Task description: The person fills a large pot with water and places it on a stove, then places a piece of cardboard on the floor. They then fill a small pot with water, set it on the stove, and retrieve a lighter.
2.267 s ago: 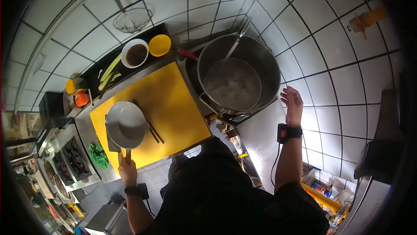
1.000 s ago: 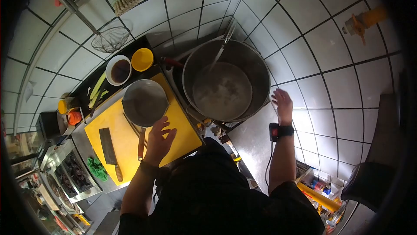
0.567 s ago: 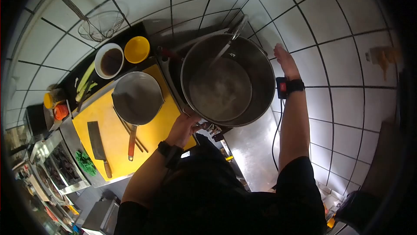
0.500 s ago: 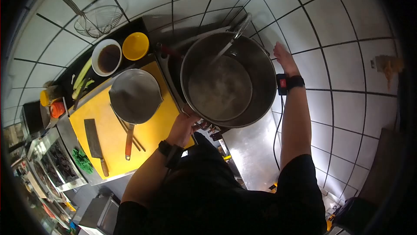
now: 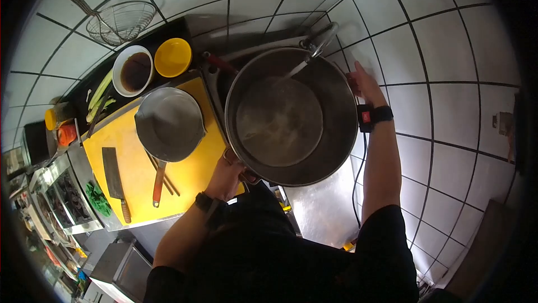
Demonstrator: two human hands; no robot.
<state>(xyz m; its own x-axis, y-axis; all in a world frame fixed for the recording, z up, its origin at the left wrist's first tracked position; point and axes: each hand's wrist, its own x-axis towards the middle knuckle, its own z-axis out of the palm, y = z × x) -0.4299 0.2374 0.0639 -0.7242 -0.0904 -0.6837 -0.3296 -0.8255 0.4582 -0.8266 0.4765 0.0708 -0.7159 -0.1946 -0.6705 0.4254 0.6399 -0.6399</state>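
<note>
Item: stockpot [image 5: 280, 118], centre frame beside the yellow board [image 5: 195, 164]; my left hand [image 5: 227, 173] curled tight on its near handle, my right hand [image 5: 364, 83] at the opposite rim, fingers hidden, grip unclear, probably placed so for balance.

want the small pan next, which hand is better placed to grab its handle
Left, probably: the left hand holds the big pot's near handle, close to the saucepan handle on the yellow board; the right hand is across the pot.

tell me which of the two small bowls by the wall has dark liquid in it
The white bowl, beside the yellow bowl: it holds dark brown liquid, while the yellow one looks empty.
</note>
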